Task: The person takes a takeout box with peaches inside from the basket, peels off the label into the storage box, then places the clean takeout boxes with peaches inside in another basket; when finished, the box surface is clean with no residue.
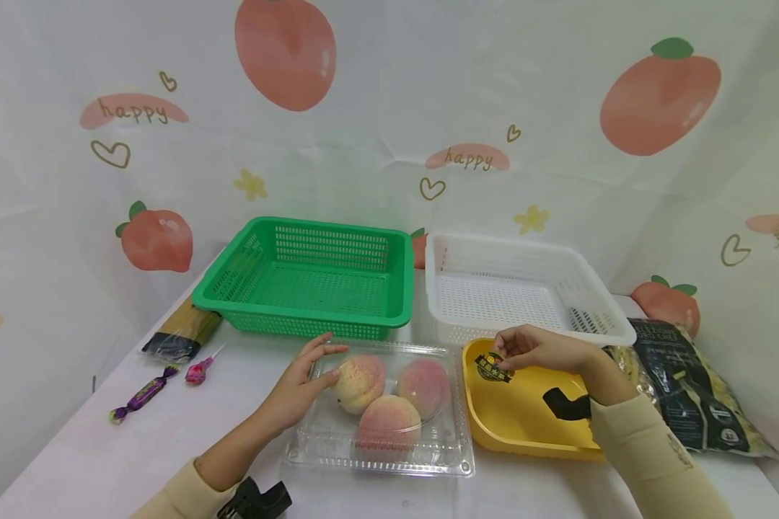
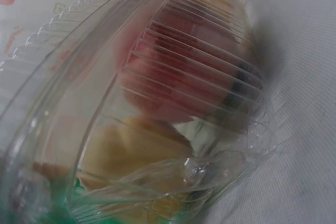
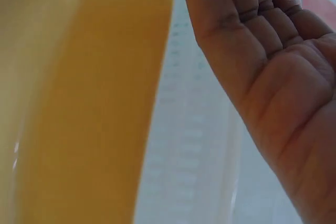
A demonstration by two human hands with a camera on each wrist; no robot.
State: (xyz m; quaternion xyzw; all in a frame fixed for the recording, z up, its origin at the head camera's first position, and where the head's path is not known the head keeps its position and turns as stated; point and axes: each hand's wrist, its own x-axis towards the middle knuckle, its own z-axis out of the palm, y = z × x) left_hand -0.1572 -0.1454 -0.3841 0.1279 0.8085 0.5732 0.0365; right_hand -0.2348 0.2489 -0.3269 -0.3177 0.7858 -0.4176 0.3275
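Note:
Three peaches (image 1: 389, 425) lie inside a clear plastic box (image 1: 438, 454) with its lid over them; the left wrist view shows the box's ribbed side (image 2: 194, 40) close up. My left hand (image 1: 298, 386) rests on the box's left part, fingers spread and lightly bent. A dark round sticker (image 1: 493, 367) with gold lettering is pinched between the thumb and fingers of my right hand (image 1: 545, 351), over the left part of a yellow tray (image 1: 526, 414). In the right wrist view, the palm (image 3: 294, 87) is beside the yellow tray (image 3: 100, 98); the sticker is out of that view.
Behind stand a green basket (image 1: 324, 288) and a white basket (image 1: 500, 288). To the left lie a bundle in clear wrap (image 1: 185, 328), a pink lollipop (image 1: 197, 371) and a purple wrapped candy (image 1: 145, 394). A black bag (image 1: 681, 382) lies right of the tray.

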